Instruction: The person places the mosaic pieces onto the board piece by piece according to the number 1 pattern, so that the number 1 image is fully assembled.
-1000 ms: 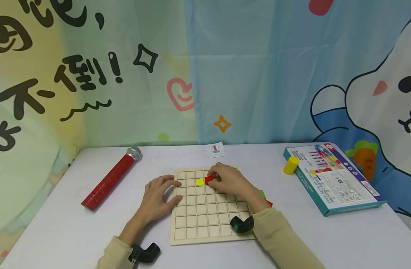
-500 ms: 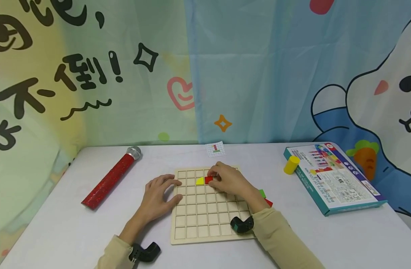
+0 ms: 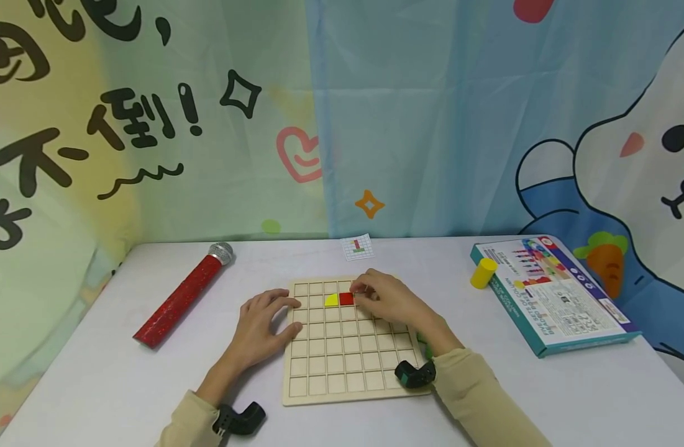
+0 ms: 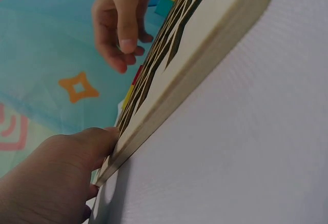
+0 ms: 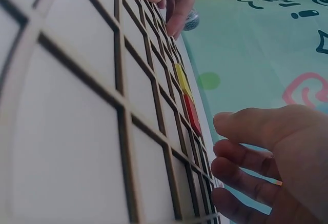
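Observation:
The wooden grid board (image 3: 342, 366) lies on the table. In its upper rows sit a yellow piece with a slanted side (image 3: 332, 300) and, right beside it, a red square piece (image 3: 346, 299). My left hand (image 3: 266, 326) rests at the board's left edge, thumb and forefinger spread apart on the border. Just right of the red piece, my right hand (image 3: 391, 299) hovers over the board. The right wrist view shows its bent, relaxed fingers (image 5: 246, 126) apart from the red piece, with nothing between them.
A small grid card (image 3: 357, 247) lies behind the board. To the left is a red microphone (image 3: 182, 298). At the right a yellow cylinder (image 3: 484, 273) stands against a flat game box (image 3: 554, 298). Green pieces (image 3: 425, 347) show partly beside the right wrist.
My right hand has let go of the red piece and shifted slightly right, its forearm now covering the loose red piece beside the board. The left hand stays put.

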Tool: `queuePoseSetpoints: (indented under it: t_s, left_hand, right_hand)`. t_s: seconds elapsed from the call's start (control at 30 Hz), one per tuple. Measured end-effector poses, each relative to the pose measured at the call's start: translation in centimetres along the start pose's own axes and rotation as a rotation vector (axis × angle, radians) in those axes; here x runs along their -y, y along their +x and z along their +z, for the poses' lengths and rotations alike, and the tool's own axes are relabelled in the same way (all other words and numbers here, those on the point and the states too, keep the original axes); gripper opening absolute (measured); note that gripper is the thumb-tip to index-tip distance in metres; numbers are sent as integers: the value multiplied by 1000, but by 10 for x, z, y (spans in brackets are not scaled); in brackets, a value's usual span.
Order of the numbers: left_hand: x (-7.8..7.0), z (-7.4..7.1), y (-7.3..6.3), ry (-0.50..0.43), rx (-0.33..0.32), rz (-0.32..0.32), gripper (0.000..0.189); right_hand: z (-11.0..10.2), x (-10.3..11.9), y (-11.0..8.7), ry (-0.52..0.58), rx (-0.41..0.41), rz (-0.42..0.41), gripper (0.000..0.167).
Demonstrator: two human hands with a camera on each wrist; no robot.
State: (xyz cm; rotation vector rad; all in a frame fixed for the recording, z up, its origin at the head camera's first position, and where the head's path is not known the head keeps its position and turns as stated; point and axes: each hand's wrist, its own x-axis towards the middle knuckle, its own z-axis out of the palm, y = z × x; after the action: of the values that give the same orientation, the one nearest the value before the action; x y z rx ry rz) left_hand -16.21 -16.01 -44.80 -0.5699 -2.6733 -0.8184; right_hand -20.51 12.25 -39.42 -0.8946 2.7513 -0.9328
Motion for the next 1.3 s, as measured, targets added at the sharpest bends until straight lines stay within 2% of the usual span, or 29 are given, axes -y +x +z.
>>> queuePoseSetpoints:
  t_s: [0.27,0.43,1.03,1.3]
  left_hand:
    - [-1,-1,0,-4,-2,0,34]
    - [0,-1,0,-10,5,-12,34]
    - [-1,-1,0,-3,12,-17,34]
    - [-2,-2,0,-6,15,-18,34]
  right_hand:
    - [-10,-8,-14,-14,-41,6,19]
    - [-18,-14,-28,-23,-63,40,20]
    - [-42,-35,-73,-54,-10,176,22]
    - [-52,-44,-90,-53,29,176,20]
